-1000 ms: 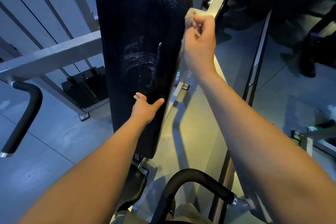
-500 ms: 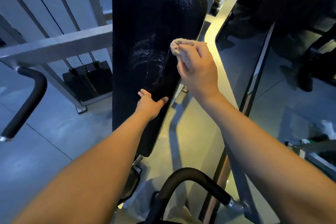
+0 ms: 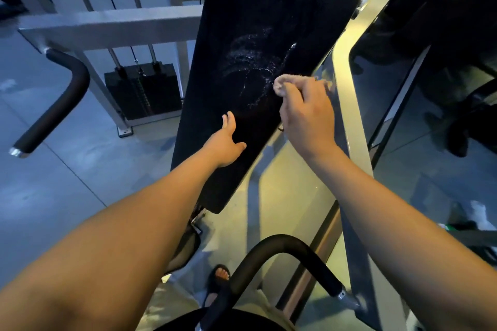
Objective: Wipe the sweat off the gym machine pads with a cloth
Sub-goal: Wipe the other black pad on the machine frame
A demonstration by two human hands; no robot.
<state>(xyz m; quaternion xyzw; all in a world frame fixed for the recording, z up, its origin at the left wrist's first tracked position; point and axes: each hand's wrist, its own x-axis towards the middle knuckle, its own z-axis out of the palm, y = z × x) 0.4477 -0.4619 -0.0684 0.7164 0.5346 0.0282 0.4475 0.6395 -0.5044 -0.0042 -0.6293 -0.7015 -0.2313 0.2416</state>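
A long black back pad (image 3: 242, 21) of a gym machine runs from top centre down to mid frame, with glistening wet streaks at its middle and near its top right corner. My right hand (image 3: 306, 113) grips a small beige cloth (image 3: 285, 83) and presses it against the pad's right edge, beside the wet streaks. My left hand (image 3: 226, 142) rests on the lower part of the pad, fingers straight and spread.
A grey steel frame (image 3: 347, 105) runs along the pad's right side. A black curved handle (image 3: 51, 105) sticks out at left, another handle (image 3: 282, 252) at the bottom. The weight stack (image 3: 142, 88) stands behind at left. A sandalled foot (image 3: 219, 277) is below.
My right hand has carried the cloth down the pad's right edge from near the top corner to the middle. My left hand has stayed on the lower pad.
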